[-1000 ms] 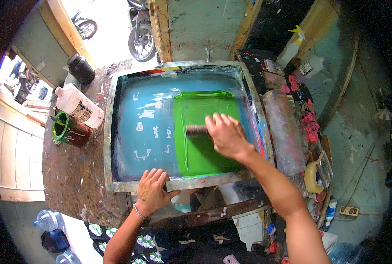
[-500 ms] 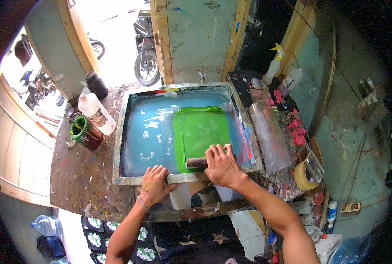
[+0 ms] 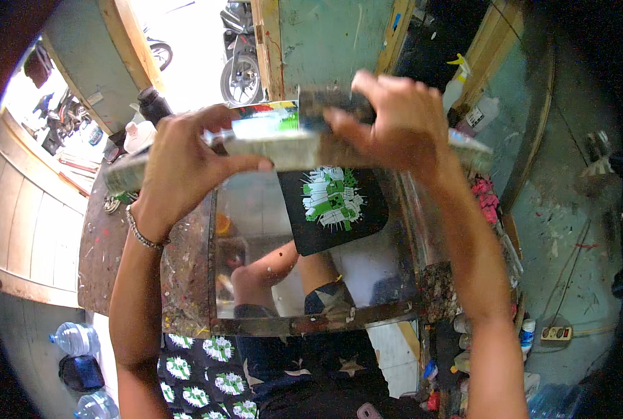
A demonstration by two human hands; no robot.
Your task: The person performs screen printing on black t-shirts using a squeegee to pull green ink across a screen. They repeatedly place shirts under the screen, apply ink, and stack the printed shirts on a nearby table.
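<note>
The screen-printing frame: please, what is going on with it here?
The person's left hand grips the near edge of the screen-printing frame, which is tilted up. The right hand, blurred, holds a squeegee at the same edge. Below, a black piece with a green-and-white print lies on a glossy board; similar pieces lie at lower left.
</note>
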